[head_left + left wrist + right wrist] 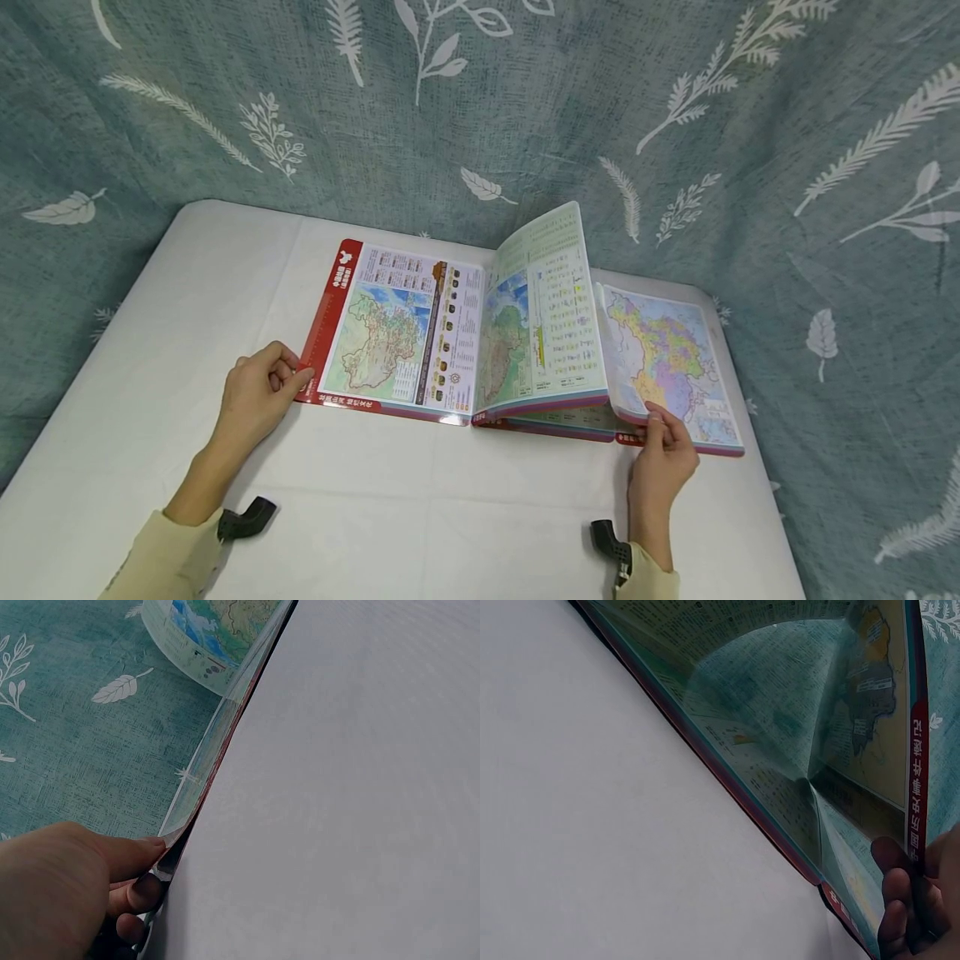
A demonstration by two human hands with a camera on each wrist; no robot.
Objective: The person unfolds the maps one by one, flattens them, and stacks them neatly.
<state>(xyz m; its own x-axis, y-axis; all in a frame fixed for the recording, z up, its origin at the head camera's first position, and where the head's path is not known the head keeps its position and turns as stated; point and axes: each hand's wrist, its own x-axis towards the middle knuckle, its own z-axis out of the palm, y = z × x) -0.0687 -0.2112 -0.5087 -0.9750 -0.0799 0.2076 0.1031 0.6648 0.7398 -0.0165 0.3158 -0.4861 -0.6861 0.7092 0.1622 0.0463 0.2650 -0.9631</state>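
Observation:
A glossy fold-out map (384, 337) with a red border lies partly unfolded on the table. Its left panel rests near the table's back edge, and a middle panel (558, 325) stands up at an angle from the fold. On the right, another panel (667, 350) shows a multicoloured map. My left hand (255, 396) pinches the lower left corner between thumb and fingers; the left wrist view shows that edge between thumb and fingertips. With my right hand (663, 454) I pinch the lower corner of a panel on the right, which the right wrist view shows tilted up and bent.
A white cloth-covered table (420, 500) spreads under the map. Behind and to the right hangs a teal curtain (450, 125) with white leaf prints, close to the map's far side. Black wrist devices (247, 518) sit at both sleeves.

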